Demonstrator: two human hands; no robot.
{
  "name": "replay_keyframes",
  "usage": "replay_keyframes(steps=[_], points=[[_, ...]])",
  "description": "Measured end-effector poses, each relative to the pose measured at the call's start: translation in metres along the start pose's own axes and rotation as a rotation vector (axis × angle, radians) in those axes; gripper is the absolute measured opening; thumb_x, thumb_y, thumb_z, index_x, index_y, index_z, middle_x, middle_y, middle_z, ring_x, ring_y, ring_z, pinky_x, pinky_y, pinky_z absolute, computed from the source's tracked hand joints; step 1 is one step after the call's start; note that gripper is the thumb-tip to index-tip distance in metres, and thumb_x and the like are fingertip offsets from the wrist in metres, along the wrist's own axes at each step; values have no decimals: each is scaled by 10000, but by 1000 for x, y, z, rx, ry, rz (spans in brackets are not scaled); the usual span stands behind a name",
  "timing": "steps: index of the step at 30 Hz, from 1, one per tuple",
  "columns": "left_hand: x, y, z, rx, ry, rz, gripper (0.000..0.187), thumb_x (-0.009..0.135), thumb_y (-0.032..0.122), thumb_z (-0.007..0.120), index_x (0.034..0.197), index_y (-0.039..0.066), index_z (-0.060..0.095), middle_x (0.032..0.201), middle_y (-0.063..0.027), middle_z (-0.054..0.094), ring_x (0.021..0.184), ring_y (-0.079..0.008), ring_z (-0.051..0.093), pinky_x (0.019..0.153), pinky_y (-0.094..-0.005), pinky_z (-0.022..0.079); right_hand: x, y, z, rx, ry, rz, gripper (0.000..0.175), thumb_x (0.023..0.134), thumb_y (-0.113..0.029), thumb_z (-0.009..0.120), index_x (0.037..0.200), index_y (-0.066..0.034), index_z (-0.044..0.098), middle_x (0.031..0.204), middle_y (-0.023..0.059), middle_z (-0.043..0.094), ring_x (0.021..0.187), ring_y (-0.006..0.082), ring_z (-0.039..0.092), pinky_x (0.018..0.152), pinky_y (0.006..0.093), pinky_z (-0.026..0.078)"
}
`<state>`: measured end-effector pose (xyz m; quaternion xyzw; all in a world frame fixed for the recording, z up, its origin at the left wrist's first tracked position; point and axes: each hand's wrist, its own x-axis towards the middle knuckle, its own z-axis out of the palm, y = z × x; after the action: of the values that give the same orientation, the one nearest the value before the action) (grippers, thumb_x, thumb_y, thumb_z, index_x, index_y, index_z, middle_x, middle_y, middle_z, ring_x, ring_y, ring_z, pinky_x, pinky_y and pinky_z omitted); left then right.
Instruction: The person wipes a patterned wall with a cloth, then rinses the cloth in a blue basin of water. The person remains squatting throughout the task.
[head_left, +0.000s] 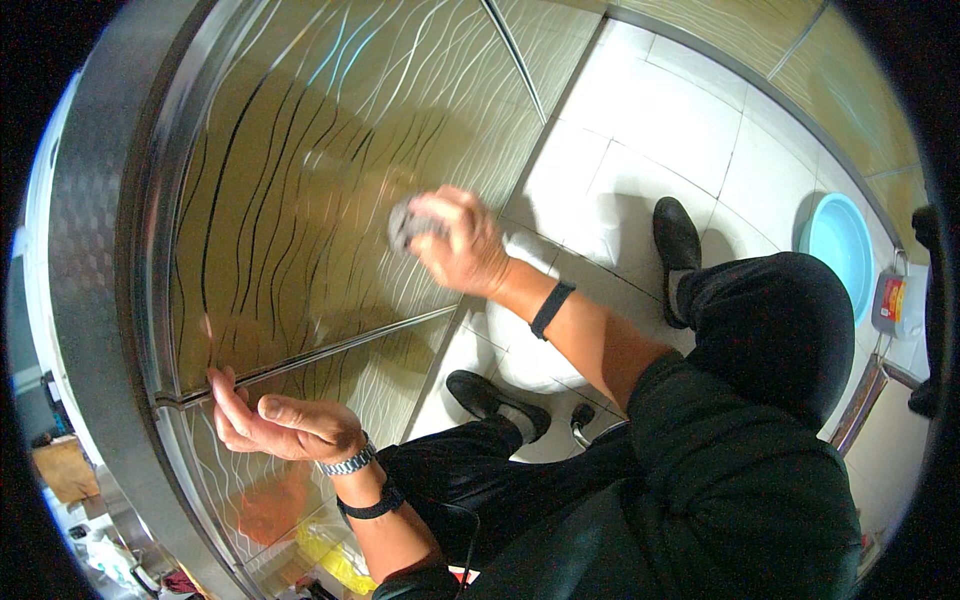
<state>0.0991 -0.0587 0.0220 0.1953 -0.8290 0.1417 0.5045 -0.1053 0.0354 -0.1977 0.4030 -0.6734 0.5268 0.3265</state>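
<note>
My right hand (465, 244) grips a bunched grey cloth (412, 223) against or close to a glossy gold cabinet door (300, 187) with a wavy line pattern. Lower left, my left hand (281, 427), wearing a metal-band watch on its wrist, is held with bent fingers and nothing in them. Its fingertips are at the upright metal trim (330, 348) between two door panels, near the counter's steel edge. Whether they touch it cannot be told.
A steel-edged countertop (82, 247) runs down the left. On the white tiled floor (660, 135) stand a light blue basin (840, 251) and a plastic jug (898, 304). A yellow plastic bag (337, 559) lies at the bottom. My knees and shoes are close to the doors.
</note>
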Motion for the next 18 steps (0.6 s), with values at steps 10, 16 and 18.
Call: replay_keyframes(steps=[10, 16, 18], points=[[-1, -7, 2, -7, -18, 30, 652, 1239, 443, 371, 1589, -59, 596, 1442, -215, 615, 1338, -318, 502, 1185, -439, 405, 87, 160, -34, -161, 289, 379, 308, 893, 1, 696, 1189, -58, 641, 1479, 244, 537, 1324, 508, 568, 1135, 588, 501], [-1, -6, 1, 28, -5, 43, 641, 1240, 483, 376, 1558, -7, 640, 1475, -187, 695, 1350, -338, 524, 1208, -504, 352, 72, 121, -19, -23, 379, 505, 282, 926, -17, 700, 1205, -10, 660, 1409, 250, 586, 1266, 460, 630, 1075, 511, 544], [0, -4, 1, 15, 1, 42, 639, 1239, 485, 378, 1560, 2, 644, 1451, -187, 697, 1341, -335, 526, 1204, -503, 353, 58, 88, -14, 7, 335, 412, 374, 966, -57, 717, 1330, 5, 658, 1435, 225, 616, 1327, 438, 605, 1140, 546, 500]])
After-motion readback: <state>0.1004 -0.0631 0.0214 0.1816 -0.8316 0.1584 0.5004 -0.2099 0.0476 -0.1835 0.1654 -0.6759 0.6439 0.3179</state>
